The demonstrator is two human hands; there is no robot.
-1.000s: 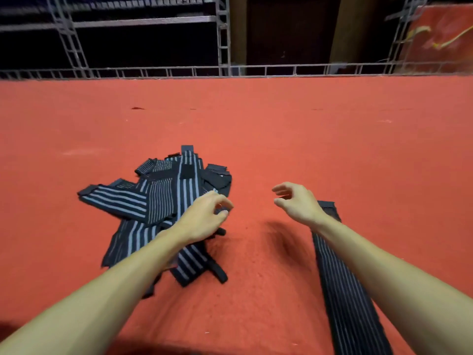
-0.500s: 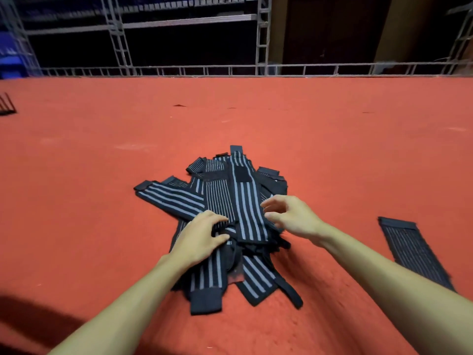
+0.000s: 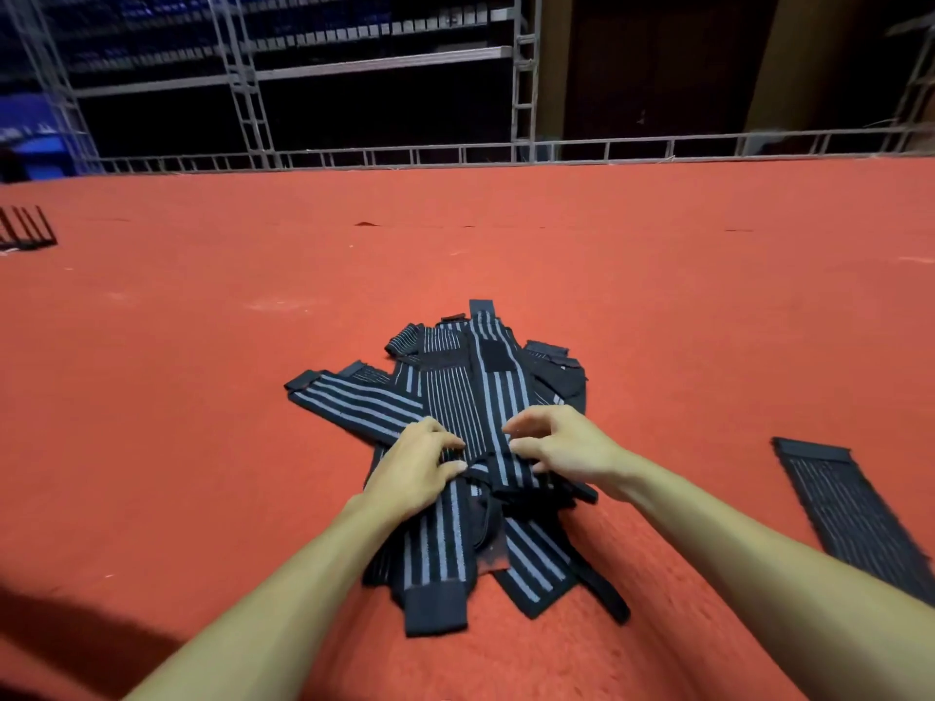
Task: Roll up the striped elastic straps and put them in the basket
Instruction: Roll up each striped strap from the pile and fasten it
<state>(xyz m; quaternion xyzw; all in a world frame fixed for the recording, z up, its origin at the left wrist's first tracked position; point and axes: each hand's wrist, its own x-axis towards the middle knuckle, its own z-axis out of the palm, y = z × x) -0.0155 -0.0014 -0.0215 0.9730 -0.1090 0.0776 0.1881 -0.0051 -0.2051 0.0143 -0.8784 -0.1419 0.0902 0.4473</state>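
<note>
A heap of black elastic straps with grey stripes lies on the red carpet in the middle of the view. My left hand rests on the near left part of the heap, fingers curled onto a strap. My right hand is on the near right part, its fingers bent and pinching the top strap where it bunches between both hands. One more dark strap lies flat and apart at the right. The dark wire basket shows only partly at the far left edge.
The red carpet stretches wide on every side of the heap. A low metal railing and truss frames bound its far edge, with dark space behind.
Both hands have come together onto the heap. The right hand moved left from beside the flat strap and now pinches the top strap; the view has turned left.
</note>
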